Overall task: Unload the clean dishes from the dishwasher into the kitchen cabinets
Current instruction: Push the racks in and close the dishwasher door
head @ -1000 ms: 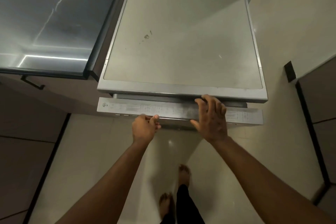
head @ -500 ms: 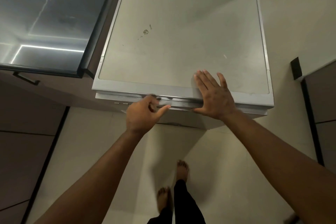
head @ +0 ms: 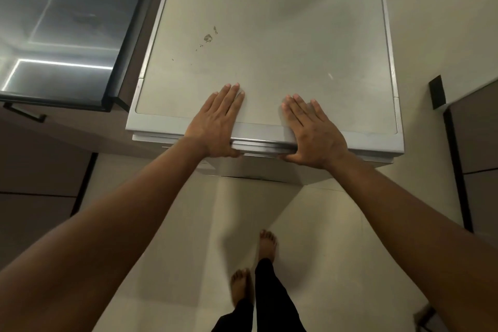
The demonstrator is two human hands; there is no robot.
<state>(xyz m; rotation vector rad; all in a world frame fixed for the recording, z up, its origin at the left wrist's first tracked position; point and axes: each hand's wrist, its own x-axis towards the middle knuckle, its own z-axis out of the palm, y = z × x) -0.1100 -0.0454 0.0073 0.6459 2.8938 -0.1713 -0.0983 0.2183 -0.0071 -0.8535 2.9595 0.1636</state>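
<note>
A freestanding grey dishwasher [head: 269, 35] stands in front of me, seen from above, its flat top filling the upper middle. Its door [head: 262, 144] is a narrow strip below the top's front edge, nearly closed against the body. My left hand [head: 215, 122] lies flat on the front of the top, fingers straight, thumb under the edge. A little to the right, my right hand [head: 314, 132] lies the same way, palm down with its thumb under the edge. No dishes are visible.
A dark glossy countertop [head: 62, 24] adjoins the dishwasher on the left, with a cabinet handle [head: 24, 113] below it. Dark cabinet fronts [head: 477, 159] stand at the right. My bare feet [head: 266, 245] are on the pale tiled floor.
The door's control strip stuck out a second ago; it has swung up against the body. Both hands moved from the door's edge onto the dishwasher top and flattened.
</note>
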